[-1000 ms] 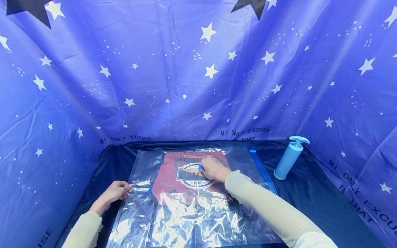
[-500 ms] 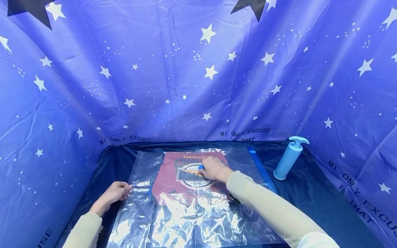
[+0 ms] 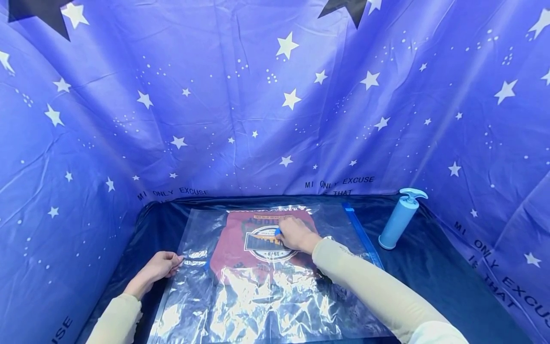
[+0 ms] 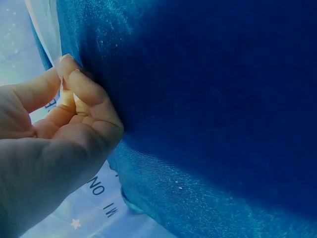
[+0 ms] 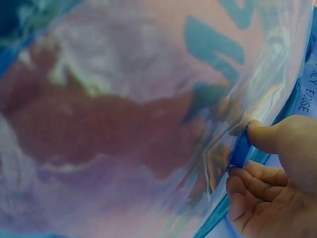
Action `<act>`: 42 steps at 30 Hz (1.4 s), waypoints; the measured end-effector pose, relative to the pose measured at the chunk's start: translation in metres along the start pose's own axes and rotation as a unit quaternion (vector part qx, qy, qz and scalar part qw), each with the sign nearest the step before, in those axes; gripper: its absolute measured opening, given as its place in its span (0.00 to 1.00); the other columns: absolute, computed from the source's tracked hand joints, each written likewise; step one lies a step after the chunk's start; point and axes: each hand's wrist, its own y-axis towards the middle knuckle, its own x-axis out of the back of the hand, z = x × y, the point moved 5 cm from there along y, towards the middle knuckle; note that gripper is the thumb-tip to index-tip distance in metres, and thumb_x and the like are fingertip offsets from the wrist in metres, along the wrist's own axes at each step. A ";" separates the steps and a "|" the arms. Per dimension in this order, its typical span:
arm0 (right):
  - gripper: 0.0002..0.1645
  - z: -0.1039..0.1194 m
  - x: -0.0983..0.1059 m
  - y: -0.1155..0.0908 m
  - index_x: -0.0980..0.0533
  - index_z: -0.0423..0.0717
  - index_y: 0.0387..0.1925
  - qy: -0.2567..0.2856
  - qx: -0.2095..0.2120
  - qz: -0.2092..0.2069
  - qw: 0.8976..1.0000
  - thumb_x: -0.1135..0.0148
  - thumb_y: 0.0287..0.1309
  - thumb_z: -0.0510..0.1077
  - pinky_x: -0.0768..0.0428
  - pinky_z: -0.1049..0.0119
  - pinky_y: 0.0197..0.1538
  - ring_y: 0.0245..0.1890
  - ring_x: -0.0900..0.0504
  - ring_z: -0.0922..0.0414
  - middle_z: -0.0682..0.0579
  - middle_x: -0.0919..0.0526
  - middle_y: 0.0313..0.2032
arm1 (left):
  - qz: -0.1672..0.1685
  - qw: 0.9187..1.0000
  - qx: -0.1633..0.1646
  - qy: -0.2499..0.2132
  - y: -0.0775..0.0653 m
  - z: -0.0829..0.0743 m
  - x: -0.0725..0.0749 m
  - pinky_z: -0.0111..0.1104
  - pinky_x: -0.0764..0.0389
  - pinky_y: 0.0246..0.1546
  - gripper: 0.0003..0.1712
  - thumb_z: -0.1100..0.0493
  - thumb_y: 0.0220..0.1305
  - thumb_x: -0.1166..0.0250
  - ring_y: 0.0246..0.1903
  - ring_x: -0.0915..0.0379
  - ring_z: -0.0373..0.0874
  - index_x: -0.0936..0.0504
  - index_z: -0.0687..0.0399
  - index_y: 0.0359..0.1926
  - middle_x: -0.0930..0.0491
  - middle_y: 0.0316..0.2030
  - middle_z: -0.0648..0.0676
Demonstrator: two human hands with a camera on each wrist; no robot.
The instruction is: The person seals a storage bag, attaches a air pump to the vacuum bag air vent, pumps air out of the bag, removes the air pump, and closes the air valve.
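A clear plastic storage bag (image 3: 199,234) lies flat, with a folded dark red printed garment (image 3: 227,248) inside. My left hand (image 3: 158,266) pinches the bag's left edge between thumb and forefinger; the left wrist view shows this hand (image 4: 74,116) with a strip of clear film at the fingertips. Over the garment's printed badge, my right hand (image 3: 296,234) pinches a small blue valve cap (image 3: 278,232) on the bag. In the right wrist view the same blue cap (image 5: 241,149) sits between thumb and fingers of the right hand (image 5: 275,183). The palm hides part of the badge.
A light blue hand pump (image 3: 399,222) stands upright, tilted in view, right of the bag. A blue zip strip (image 3: 362,234) runs along the bag's right side. Dark blue cloth (image 3: 434,277) covers the surface; a starry curtain (image 3: 258,110) encloses it.
Both hands stay in nearly the same places. The right hand shifts only very slightly over the blue cap, and the bag and pump have not moved.
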 end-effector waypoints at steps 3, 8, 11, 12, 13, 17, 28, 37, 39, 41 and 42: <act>0.16 0.000 -0.001 0.000 0.22 0.38 0.43 -0.002 0.001 0.010 1.000 0.28 0.67 0.47 0.18 0.48 0.55 0.48 0.16 0.42 0.43 0.17 0.40 | 0.002 1.000 0.000 0.002 -0.001 0.000 0.000 0.30 0.30 0.28 0.21 0.64 0.81 0.44 0.25 0.32 0.42 0.26 0.59 0.24 0.28 0.23 0.49; 0.20 0.001 0.001 -0.001 0.22 0.35 0.52 -0.001 -0.003 0.024 1.000 0.28 0.65 0.44 0.21 0.45 0.60 0.57 0.19 0.41 0.39 0.17 0.52 | 0.005 1.000 0.000 0.007 -0.001 -0.001 0.001 0.31 0.30 0.29 0.21 0.63 0.81 0.45 0.26 0.31 0.43 0.26 0.59 0.24 0.29 0.23 0.50; 0.24 -0.001 0.001 0.000 0.22 0.37 0.54 -0.001 -0.015 0.029 0.999 0.29 0.68 0.50 0.21 0.45 0.58 0.55 0.18 0.42 0.41 0.17 0.51 | 0.008 1.000 0.000 0.010 -0.001 -0.002 0.001 0.32 0.30 0.29 0.21 0.63 0.81 0.44 0.26 0.31 0.43 0.26 0.58 0.24 0.29 0.22 0.50; 0.25 -0.001 0.001 0.000 0.22 0.37 0.53 -0.003 -0.019 0.030 0.999 0.30 0.69 0.53 0.20 0.45 0.57 0.53 0.17 0.43 0.42 0.16 0.49 | 0.009 1.000 0.000 0.010 -0.001 -0.003 0.001 0.32 0.30 0.29 0.21 0.63 0.81 0.45 0.26 0.31 0.43 0.26 0.59 0.24 0.29 0.22 0.50; 0.25 -0.002 0.001 0.001 0.22 0.38 0.52 -0.003 -0.024 0.030 0.999 0.31 0.69 0.56 0.20 0.45 0.55 0.51 0.17 0.44 0.43 0.16 0.47 | 0.008 1.000 0.002 0.009 -0.001 -0.003 0.001 0.32 0.30 0.29 0.21 0.62 0.81 0.44 0.26 0.31 0.43 0.26 0.59 0.24 0.29 0.22 0.50; 0.25 -0.003 0.000 0.003 0.22 0.41 0.47 -0.008 -0.035 0.028 0.999 0.32 0.69 0.60 0.20 0.47 0.51 0.45 0.16 0.46 0.47 0.17 0.39 | 0.007 1.000 0.000 0.007 -0.001 -0.004 0.001 0.32 0.30 0.29 0.21 0.63 0.81 0.45 0.26 0.32 0.43 0.25 0.60 0.25 0.29 0.22 0.50; 0.16 -0.001 -0.002 0.004 0.20 0.41 0.48 -0.001 -0.015 0.022 1.000 0.28 0.67 0.48 0.18 0.46 0.53 0.49 0.16 0.44 0.44 0.17 0.46 | 0.006 1.000 -0.007 -0.005 -0.001 -0.002 0.001 0.29 0.30 0.28 0.20 0.64 0.81 0.45 0.25 0.32 0.42 0.25 0.61 0.25 0.29 0.22 0.50; 0.35 -0.006 -0.003 0.003 0.22 0.39 0.61 -0.009 -0.056 0.030 0.998 0.32 0.68 0.63 0.23 0.45 0.59 0.54 0.19 0.44 0.42 0.17 0.52 | 0.003 1.000 0.000 0.006 -0.001 -0.002 0.002 0.32 0.29 0.30 0.20 0.63 0.81 0.45 0.26 0.31 0.43 0.25 0.60 0.25 0.28 0.23 0.50; 0.33 -0.006 -0.002 0.003 0.20 0.39 0.54 -0.015 -0.057 0.022 0.998 0.32 0.67 0.65 0.21 0.47 0.54 0.49 0.17 0.45 0.44 0.16 0.46 | 0.002 1.000 0.003 0.007 -0.001 -0.002 0.002 0.32 0.29 0.30 0.20 0.63 0.81 0.45 0.26 0.31 0.43 0.25 0.60 0.26 0.28 0.23 0.50; 0.27 -0.006 -0.002 0.003 0.19 0.42 0.42 -0.011 -0.050 0.008 0.999 0.30 0.66 0.63 0.20 0.49 0.47 0.41 0.17 0.48 0.47 0.16 0.38 | 0.003 1.000 0.004 0.006 -0.001 -0.001 0.002 0.32 0.29 0.30 0.20 0.63 0.81 0.45 0.26 0.31 0.43 0.25 0.60 0.26 0.28 0.23 0.50; 0.24 -0.006 -0.002 0.004 0.20 0.44 0.37 -0.010 -0.045 0.003 0.999 0.29 0.66 0.61 0.20 0.50 0.45 0.37 0.17 0.49 0.49 0.17 0.34 | 0.004 1.000 0.002 0.005 -0.001 -0.002 0.002 0.32 0.29 0.30 0.20 0.63 0.81 0.45 0.26 0.31 0.43 0.25 0.60 0.26 0.28 0.23 0.50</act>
